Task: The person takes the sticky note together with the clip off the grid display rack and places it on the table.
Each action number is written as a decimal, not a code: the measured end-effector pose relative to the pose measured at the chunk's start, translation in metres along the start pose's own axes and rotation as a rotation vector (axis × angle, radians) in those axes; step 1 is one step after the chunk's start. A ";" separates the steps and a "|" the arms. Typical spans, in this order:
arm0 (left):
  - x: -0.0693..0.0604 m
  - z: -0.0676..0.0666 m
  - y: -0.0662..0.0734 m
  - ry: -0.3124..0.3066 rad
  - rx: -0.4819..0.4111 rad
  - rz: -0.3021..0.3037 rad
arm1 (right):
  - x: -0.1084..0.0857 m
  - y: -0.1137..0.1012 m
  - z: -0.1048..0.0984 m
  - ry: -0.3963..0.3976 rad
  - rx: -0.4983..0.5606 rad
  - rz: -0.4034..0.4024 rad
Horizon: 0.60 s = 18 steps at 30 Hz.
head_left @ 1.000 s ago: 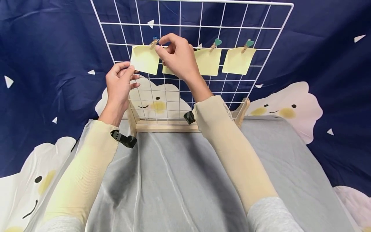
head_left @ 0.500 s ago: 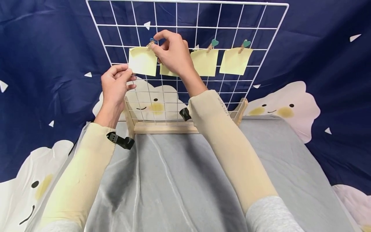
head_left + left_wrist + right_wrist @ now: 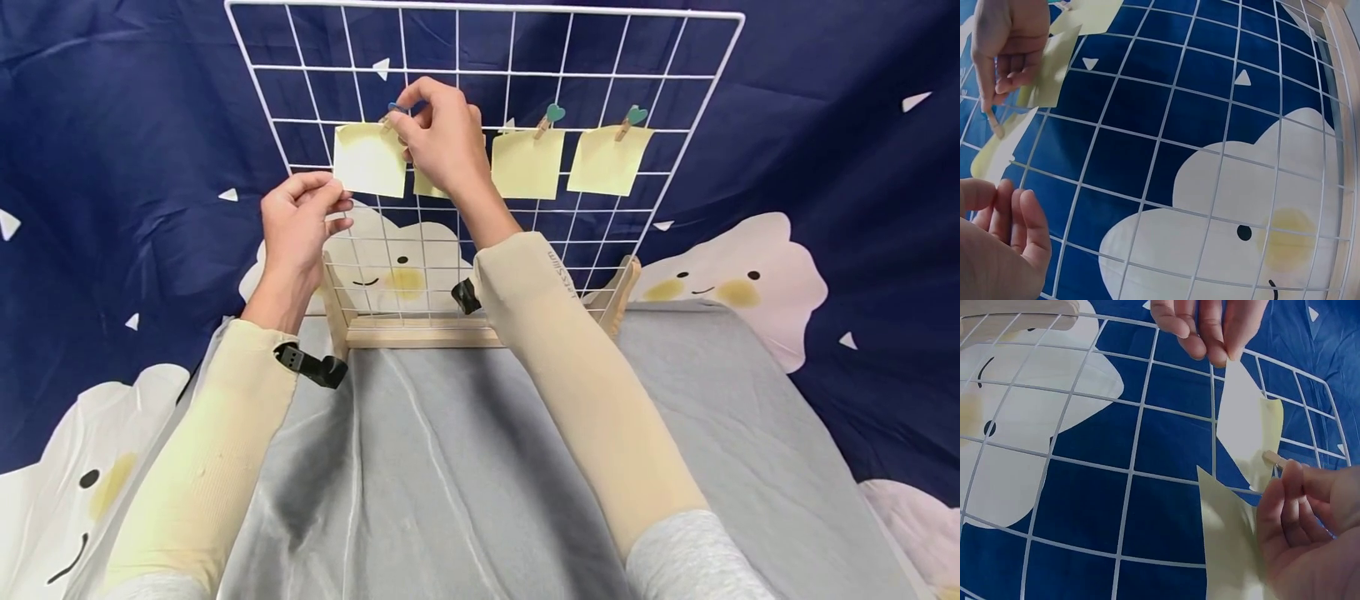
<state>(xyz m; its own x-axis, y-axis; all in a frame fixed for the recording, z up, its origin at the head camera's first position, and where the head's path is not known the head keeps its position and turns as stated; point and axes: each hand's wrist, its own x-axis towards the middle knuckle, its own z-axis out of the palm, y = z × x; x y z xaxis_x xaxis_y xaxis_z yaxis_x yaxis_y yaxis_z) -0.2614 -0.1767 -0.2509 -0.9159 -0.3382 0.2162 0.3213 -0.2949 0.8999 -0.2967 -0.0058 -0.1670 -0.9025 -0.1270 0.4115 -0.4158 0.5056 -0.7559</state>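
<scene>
In the head view the left hand [image 3: 294, 225] pinches the lower left corner of the leftmost yellow note [image 3: 369, 160] between thumb and fingertips. The right hand [image 3: 446, 137] pinches a small wooden clothespin with a blue top [image 3: 395, 108] at that note's upper edge. The right wrist view shows the clothespin [image 3: 1272, 457] on the note [image 3: 1241, 419], its rear end between the right thumb and fingers. A second note [image 3: 429, 185] hangs partly behind the right hand. Two more notes [image 3: 528, 165] [image 3: 611, 160] hang to the right from clips with green hearts [image 3: 555, 112].
The white wire grid [image 3: 487, 73] stands upright in a wooden base [image 3: 420, 335] on a grey cloth [image 3: 465, 467]. Behind it hangs dark blue fabric [image 3: 847, 183] with white clouds and triangles. A black strap device [image 3: 321, 367] sits at the left wrist.
The grid and notes have shifted slightly left in the head view. The right forearm has swung a little left; both hands keep their grips.
</scene>
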 end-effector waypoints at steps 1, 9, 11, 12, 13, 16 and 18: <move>0.000 0.000 0.000 0.002 0.000 0.001 | 0.000 0.000 0.001 0.006 -0.019 -0.008; -0.001 0.001 0.002 -0.005 -0.021 -0.015 | 0.000 -0.003 0.007 0.068 -0.105 -0.038; -0.001 0.001 0.003 -0.008 -0.035 -0.019 | 0.000 -0.003 0.007 0.084 -0.117 -0.045; -0.001 0.001 0.003 -0.008 -0.043 -0.019 | 0.000 -0.002 0.008 0.091 -0.123 -0.049; -0.001 0.002 0.003 -0.006 -0.048 -0.017 | 0.000 -0.002 0.008 0.096 -0.124 -0.054; 0.000 0.001 0.003 0.000 -0.052 -0.008 | -0.001 -0.001 0.010 0.101 -0.115 -0.065; -0.001 0.000 0.003 0.007 -0.050 -0.008 | -0.001 0.000 0.012 0.106 -0.108 -0.074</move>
<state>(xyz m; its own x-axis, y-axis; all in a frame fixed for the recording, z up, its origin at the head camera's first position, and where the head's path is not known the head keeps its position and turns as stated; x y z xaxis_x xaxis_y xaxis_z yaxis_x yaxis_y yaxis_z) -0.2600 -0.1772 -0.2486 -0.9168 -0.3418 0.2065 0.3259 -0.3414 0.8816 -0.2972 -0.0158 -0.1732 -0.8507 -0.0798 0.5196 -0.4612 0.5878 -0.6647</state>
